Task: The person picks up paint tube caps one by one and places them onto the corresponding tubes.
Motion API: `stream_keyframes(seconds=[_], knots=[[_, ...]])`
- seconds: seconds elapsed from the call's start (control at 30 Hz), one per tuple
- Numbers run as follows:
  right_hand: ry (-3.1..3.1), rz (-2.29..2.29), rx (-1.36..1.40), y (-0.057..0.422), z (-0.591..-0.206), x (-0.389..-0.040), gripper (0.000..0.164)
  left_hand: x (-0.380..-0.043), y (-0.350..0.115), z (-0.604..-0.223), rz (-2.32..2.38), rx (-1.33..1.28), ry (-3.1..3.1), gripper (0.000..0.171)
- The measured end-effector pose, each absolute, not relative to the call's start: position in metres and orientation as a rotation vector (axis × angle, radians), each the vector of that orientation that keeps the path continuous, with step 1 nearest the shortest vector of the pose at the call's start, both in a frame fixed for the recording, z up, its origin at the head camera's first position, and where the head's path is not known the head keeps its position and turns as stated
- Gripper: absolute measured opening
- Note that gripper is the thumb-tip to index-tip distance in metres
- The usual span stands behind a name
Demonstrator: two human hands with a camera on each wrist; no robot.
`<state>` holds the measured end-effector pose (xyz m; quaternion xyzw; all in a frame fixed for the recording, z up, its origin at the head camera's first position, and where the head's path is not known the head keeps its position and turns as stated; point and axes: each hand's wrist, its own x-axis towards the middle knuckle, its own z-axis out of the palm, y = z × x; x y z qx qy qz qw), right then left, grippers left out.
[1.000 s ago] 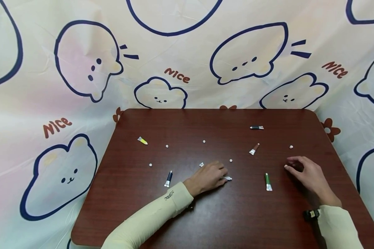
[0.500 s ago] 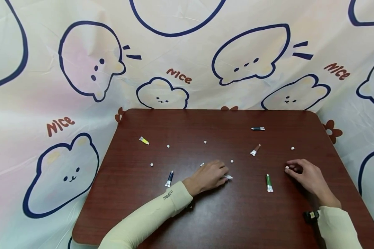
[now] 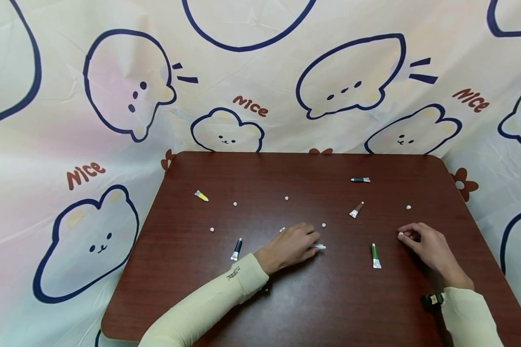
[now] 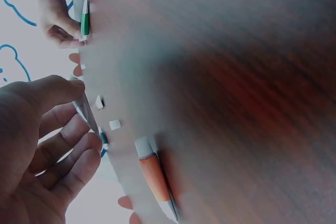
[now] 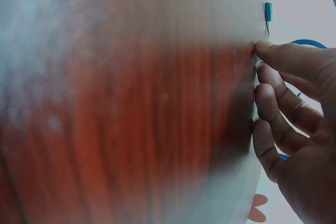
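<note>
My left hand [image 3: 288, 246] is over the middle of the table, pinching a small silver paint tube [image 4: 84, 109] between thumb and fingers; its pale end [image 3: 320, 246] sticks out to the right in the head view. An orange paint tube [image 4: 154, 177] with a white cap lies near that hand in the left wrist view. Over at the right, my right hand [image 3: 431, 248] pinches a tiny white cap [image 3: 401, 233] between thumb and index finger, low at the table. Its fingertips hide the cap in the right wrist view. A green tube [image 3: 375, 255] lies left of this hand.
Scattered on the brown table [image 3: 321, 303] are a yellow tube [image 3: 201, 195], a dark blue tube [image 3: 237, 249], a brown tube [image 3: 357, 209] and a dark tube [image 3: 360, 180]. Several loose white caps lie among them, one [image 3: 408, 207] beyond my right hand. A printed cloth [image 3: 278, 72] hangs behind.
My right thumb and index finger have drawn together around the white cap. The left hand keeps its grip on the silver tube, almost still. The head view has shifted slightly.
</note>
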<state>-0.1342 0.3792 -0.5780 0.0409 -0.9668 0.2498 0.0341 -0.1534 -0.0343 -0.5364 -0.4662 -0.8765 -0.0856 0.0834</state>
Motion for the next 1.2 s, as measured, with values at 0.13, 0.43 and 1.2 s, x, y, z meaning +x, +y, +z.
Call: stream_keyframes(seconds=[0.13, 0.43, 1.2], knots=[[-2.974, 0.767, 0.129, 0.378, -0.578, -0.133, 0.012, -0.154, -0.034, -0.535, -0.245, -1.387, -2.654, 0.016], [-2.986, 0.757, 0.21, 0.372, -0.571, -0.132, 0.012, -0.156, -0.038, -0.53, -0.282, -1.397, -2.658, 0.015], [-2.887, 0.705, 0.354, 0.338, -0.55, -0.127, 0.01, -0.16, -0.044, -0.526, -0.274, -1.343, -2.705, 0.014]])
